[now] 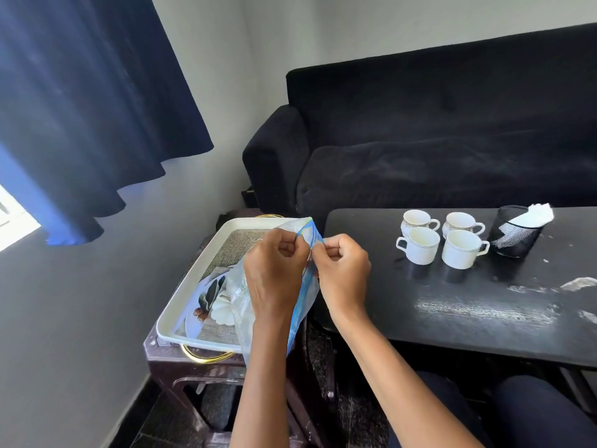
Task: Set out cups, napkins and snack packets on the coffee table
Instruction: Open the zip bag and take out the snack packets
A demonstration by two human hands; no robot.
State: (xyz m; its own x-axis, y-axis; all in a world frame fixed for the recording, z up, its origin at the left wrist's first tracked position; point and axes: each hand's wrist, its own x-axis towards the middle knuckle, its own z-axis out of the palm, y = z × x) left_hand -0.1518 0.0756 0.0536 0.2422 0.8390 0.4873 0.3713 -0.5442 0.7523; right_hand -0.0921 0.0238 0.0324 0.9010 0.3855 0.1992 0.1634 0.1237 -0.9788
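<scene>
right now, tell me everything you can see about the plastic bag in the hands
The plastic bag is thin, translucent and crinkled, with a blue band along its right edge up to the top. It hangs upright over the white tray, beside the coffee table. The left hand and right hand pinch its top edge, close together. Its contents cannot be made out.

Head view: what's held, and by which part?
Both the left hand and right hand pinch the top edge of a translucent blue-edged plastic packet, held over the tray.

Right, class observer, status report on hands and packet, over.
Left hand and right hand pinching packet top, above tray. Four cups already on table. Nothing obstructing.
</scene>
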